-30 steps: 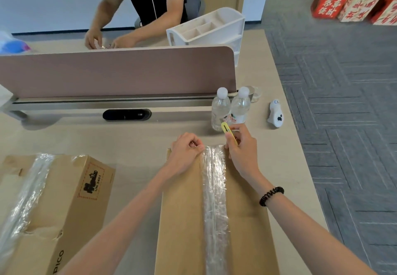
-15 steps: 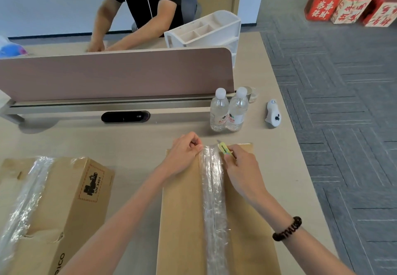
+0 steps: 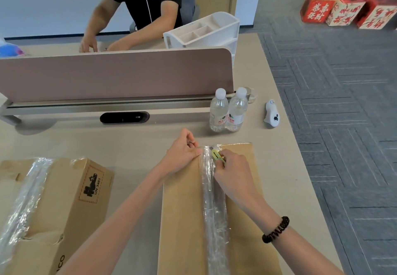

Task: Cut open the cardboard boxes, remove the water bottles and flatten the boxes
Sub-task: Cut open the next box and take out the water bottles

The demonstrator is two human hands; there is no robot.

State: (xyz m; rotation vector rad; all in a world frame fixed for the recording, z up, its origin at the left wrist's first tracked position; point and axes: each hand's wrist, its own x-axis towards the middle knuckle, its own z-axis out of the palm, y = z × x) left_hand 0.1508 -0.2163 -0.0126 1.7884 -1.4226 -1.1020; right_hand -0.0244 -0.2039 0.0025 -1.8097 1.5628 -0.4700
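Box in work: cardboard box (image 3: 184, 221) lies on the desk (image 3: 129, 137), near centre, clear tape strip (image 3: 214, 210) along its top seam.
Right hand (image 3: 233, 173): fingers closed on a yellow-green box cutter (image 3: 217, 155), its tip at the far end of the tape.
Left hand (image 3: 182, 153): curled, fingers pressing the far edge of the box, just left of the tape.
Water bottles (image 3: 227, 111): two upright, touching, just beyond the box.
Second taped box (image 3: 53, 210): near left.

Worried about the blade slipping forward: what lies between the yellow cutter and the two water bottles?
In the head view, only the box's far edge and a bare strip of table separate the yellow cutter, in the right hand, from the water bottles.
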